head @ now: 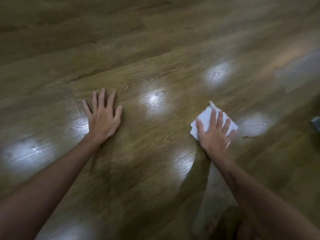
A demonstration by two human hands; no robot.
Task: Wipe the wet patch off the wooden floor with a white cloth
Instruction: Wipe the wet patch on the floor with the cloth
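Right hand (214, 134) lies flat, fingers spread, pressing the folded cloth (207, 118) against the floor (155, 70), over on the right. Left hand (103, 116) rests released, palm down, on the boards, well apart from it.

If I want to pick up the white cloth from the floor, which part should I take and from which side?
Probably the far corner of the cloth, taken from the far side with a pinch. That corner pokes out past the fingers of the right hand, which lies flat on the folded cloth, so it is free.
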